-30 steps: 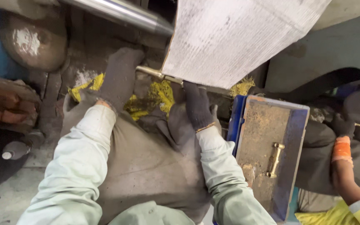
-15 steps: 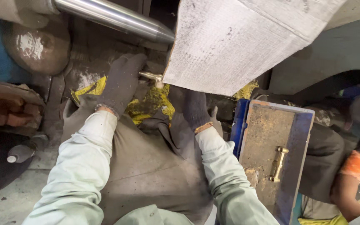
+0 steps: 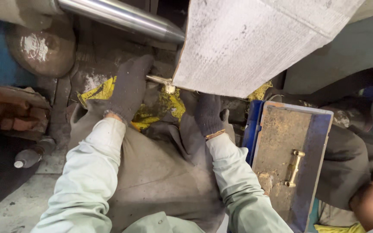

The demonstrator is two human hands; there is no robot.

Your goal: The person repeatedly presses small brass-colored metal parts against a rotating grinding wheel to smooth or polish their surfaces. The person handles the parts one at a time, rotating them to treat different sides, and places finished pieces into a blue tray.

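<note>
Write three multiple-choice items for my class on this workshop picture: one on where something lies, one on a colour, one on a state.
1. Where does the blue metal box lie?
A. beside the right hand, on its outer side
B. beyond the left hand
C. on top of the steel shaft

2. What colour is the crumpled sheet between the hands?
A. red
B. yellow
C. white

3. How is the box's lid?
A. lifted off
C. propped half open
B. shut, with its brass handle lying flat on top

Answers: 1 A, the box sits just to the right of the right sleeve. 2 B, yellow shows between the two dark gloves. 3 B, the lid covers the box and the handle rests flat on it.
</note>
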